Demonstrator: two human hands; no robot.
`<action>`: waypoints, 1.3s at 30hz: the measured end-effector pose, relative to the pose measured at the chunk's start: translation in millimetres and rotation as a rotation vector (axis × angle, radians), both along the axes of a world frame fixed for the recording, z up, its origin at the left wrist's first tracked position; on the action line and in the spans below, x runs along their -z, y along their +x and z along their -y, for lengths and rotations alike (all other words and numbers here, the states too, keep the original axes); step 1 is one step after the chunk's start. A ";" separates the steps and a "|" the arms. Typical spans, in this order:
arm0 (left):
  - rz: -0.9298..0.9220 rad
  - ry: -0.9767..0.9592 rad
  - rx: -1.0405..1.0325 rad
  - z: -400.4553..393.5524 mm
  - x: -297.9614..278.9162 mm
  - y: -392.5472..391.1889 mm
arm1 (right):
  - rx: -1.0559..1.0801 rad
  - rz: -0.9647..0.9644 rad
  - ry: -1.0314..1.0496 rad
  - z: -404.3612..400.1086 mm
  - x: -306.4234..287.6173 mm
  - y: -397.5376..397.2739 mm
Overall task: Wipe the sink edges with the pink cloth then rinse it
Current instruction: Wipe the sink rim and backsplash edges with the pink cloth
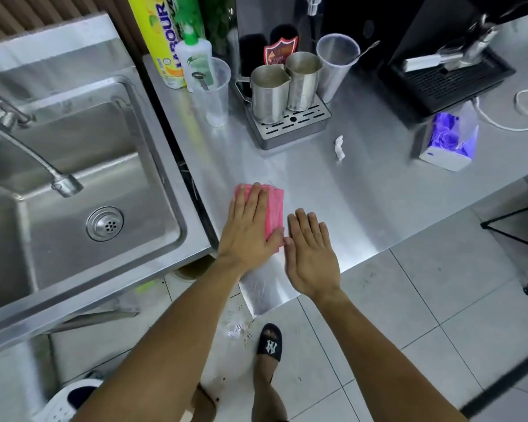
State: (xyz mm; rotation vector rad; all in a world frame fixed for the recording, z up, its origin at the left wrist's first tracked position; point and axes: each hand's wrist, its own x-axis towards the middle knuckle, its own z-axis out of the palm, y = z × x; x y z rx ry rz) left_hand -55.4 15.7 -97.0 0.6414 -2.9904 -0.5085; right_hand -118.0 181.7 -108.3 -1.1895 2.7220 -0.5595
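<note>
A folded pink cloth lies flat on the steel counter, just right of the sink. My left hand lies flat on top of the cloth with straight fingers, covering its left half. My right hand rests flat on the bare counter right beside the cloth's lower right corner, holding nothing. The sink's basin has a round drain, and a tap spout hangs over it.
At the counter's back stand a yellow bottle, a green-capped bottle, clear plastic cups, two steel jugs on a drip tray, and a coffee machine. A tissue scrap and tissue box lie to the right.
</note>
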 end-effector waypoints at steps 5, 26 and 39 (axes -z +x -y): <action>0.046 -0.030 0.081 15.6 1.8 -6.3 | 0.027 -0.050 0.044 0.8 4.7 1.0; 0.045 -0.020 -0.365 73.2 -38.5 179.3 | -0.360 0.246 -0.083 109.7 -31.6 96.5; 0.214 -0.124 -0.677 109.4 -7.4 283.5 | -0.577 -0.109 0.028 184.5 5.0 154.3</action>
